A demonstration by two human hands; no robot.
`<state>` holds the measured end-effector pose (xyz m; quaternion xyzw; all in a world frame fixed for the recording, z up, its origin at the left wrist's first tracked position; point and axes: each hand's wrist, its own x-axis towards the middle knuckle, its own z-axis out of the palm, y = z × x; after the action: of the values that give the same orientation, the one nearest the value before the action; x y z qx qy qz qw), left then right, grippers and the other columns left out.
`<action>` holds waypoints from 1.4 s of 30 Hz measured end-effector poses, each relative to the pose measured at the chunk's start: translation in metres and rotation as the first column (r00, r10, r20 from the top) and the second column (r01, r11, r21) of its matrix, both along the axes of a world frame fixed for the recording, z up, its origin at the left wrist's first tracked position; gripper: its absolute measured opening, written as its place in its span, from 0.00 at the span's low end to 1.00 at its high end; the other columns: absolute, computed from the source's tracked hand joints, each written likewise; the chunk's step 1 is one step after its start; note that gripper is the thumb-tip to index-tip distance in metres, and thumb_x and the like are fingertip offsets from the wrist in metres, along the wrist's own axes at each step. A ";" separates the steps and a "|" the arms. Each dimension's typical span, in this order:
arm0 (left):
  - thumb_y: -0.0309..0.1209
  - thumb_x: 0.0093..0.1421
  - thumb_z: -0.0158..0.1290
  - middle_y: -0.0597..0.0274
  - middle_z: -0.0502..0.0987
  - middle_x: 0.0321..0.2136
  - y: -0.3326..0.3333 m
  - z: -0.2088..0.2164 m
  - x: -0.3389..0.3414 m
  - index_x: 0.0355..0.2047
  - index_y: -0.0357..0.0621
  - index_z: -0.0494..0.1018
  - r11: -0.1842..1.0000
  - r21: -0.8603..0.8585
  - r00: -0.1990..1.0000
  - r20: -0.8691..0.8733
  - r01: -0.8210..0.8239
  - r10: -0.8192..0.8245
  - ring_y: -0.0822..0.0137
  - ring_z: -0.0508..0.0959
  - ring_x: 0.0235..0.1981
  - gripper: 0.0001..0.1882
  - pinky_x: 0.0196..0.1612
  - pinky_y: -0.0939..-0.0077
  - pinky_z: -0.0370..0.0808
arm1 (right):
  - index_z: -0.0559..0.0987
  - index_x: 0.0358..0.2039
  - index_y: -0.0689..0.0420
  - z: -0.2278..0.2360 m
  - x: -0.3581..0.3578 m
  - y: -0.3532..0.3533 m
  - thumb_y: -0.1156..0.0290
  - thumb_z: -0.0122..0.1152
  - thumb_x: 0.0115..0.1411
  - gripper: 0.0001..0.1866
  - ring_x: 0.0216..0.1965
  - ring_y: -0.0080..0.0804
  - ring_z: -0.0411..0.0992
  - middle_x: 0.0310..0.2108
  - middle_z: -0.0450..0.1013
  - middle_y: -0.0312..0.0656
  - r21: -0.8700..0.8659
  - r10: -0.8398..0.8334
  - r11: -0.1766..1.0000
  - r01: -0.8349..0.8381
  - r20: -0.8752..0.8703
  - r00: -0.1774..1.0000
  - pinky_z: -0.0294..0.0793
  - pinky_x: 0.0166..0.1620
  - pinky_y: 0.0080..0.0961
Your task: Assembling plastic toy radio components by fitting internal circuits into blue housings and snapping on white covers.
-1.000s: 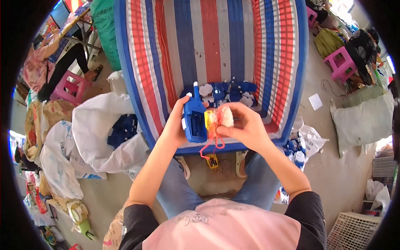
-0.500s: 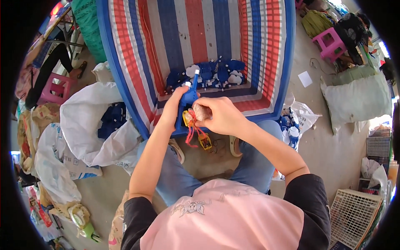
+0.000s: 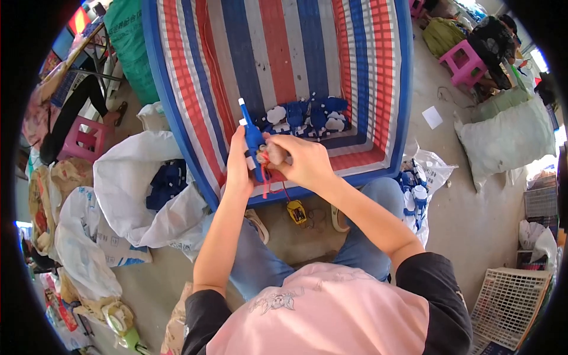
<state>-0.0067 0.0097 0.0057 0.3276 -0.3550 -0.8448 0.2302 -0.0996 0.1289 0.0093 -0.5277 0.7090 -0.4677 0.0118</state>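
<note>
My left hand (image 3: 238,164) is closed around a long blue plastic piece (image 3: 253,135) with a narrow white-tipped end, tilted up and to the left over the near rim of a blue bin. My right hand (image 3: 306,163) pinches a pinkish-beige wad (image 3: 276,154), its material unclear, against the lower part of this piece. Red strings (image 3: 264,184) hang below the fingers. A small yellow-and-black object (image 3: 296,212) dangles just outside the rim, between my knees. My fingers partly hide the contact between wad and piece.
The blue bin (image 3: 404,118) has a red, white and blue striped lining, with several blue-and-white pieces (image 3: 305,115) inside. White sacks (image 3: 127,163) lie at left, and a bag of similar parts (image 3: 417,198) stands at right. Other people sit near pink stools (image 3: 464,62).
Both hands have shifted left with the blue piece, and its white tip now leans up-left instead of up-right. The wad stays in my right hand.
</note>
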 end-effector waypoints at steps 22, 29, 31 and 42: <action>0.51 0.36 0.65 0.41 0.69 0.49 -0.007 0.019 0.023 0.58 0.33 0.57 0.855 -0.241 0.691 -0.508 0.459 -0.514 0.49 0.73 0.49 0.53 0.53 0.58 0.69 | 0.70 0.50 0.61 0.004 -0.018 0.032 0.76 0.59 0.55 0.21 0.45 0.27 0.72 0.43 0.73 0.41 -0.245 0.358 0.896 -0.372 0.891 0.278 0.72 0.48 0.27; 0.49 0.35 0.65 0.51 0.75 0.43 -0.002 0.011 0.027 0.50 0.29 0.68 0.720 -0.285 0.664 -0.281 0.632 -0.694 0.61 0.76 0.45 0.46 0.53 0.72 0.67 | 0.76 0.41 0.58 0.066 -0.036 0.019 0.62 0.58 0.60 0.14 0.36 0.19 0.69 0.34 0.70 0.32 0.087 0.161 0.937 -0.337 0.752 0.640 0.70 0.37 0.18; 0.48 0.34 0.65 0.52 0.76 0.42 -0.006 0.003 0.029 0.49 0.30 0.68 0.705 -0.269 0.645 -0.285 0.656 -0.709 0.63 0.76 0.42 0.44 0.51 0.74 0.67 | 0.78 0.35 0.60 0.067 -0.035 0.017 0.64 0.60 0.59 0.12 0.34 0.19 0.69 0.35 0.69 0.33 0.097 0.233 0.922 -0.374 0.631 0.740 0.70 0.35 0.16; 0.46 0.35 0.65 0.53 0.76 0.41 -0.009 -0.004 0.034 0.48 0.30 0.68 0.717 -0.203 0.644 -0.327 0.667 -0.692 0.63 0.75 0.43 0.42 0.50 0.74 0.66 | 0.79 0.37 0.62 0.068 -0.026 0.020 0.66 0.59 0.59 0.12 0.38 0.21 0.69 0.40 0.67 0.36 -0.047 0.312 0.906 -0.421 0.746 0.588 0.69 0.38 0.16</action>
<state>0.0268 0.0008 0.0013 -0.0071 -0.4270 -0.9037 -0.0290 -0.1260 0.1490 0.0776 -0.4252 0.5480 -0.5786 0.4292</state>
